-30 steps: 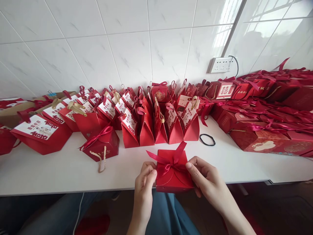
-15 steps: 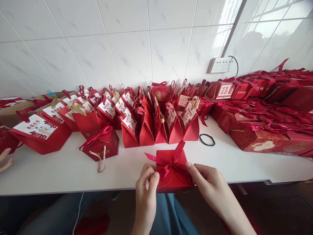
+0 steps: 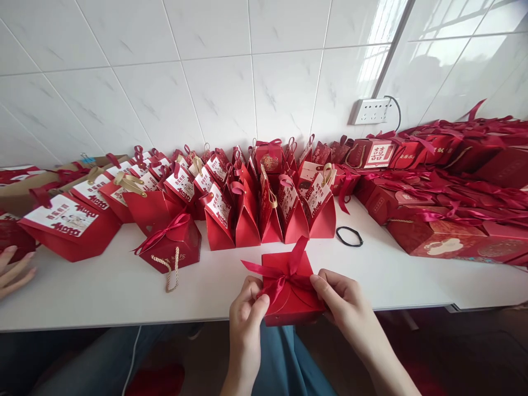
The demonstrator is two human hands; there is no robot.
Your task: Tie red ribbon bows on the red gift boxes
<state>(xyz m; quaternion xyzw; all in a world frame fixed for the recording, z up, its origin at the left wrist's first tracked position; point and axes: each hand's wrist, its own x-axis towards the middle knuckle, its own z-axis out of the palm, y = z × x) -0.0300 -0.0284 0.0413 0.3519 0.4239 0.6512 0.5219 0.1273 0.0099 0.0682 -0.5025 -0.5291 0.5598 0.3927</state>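
Note:
At the front edge of the table, a small red gift box (image 3: 284, 308) faces me. A dark red satin ribbon (image 3: 286, 273) is tied in a bow across its lid, two tails pointing up and outward. My left hand (image 3: 246, 319) is closed at the box's left side, pinching the left loop of the bow between thumb and fingers. On the right, my right hand (image 3: 344, 300) is closed too, its thumb and finger on the ribbon's right loop by the lid's edge. The fingers behind the box are partly hidden.
Behind stand rows of red gift bags (image 3: 270, 220). A dark red box with a rope handle (image 3: 175, 247) sits left. A black hair tie (image 3: 349, 236) lies near stacked red boxes (image 3: 437, 234). Another person's hand (image 3: 14, 272) rests far left.
The ribbon's left loop now stretches out to my left thumb. My right hand has shifted slightly left. The other person's hand has come further into view.

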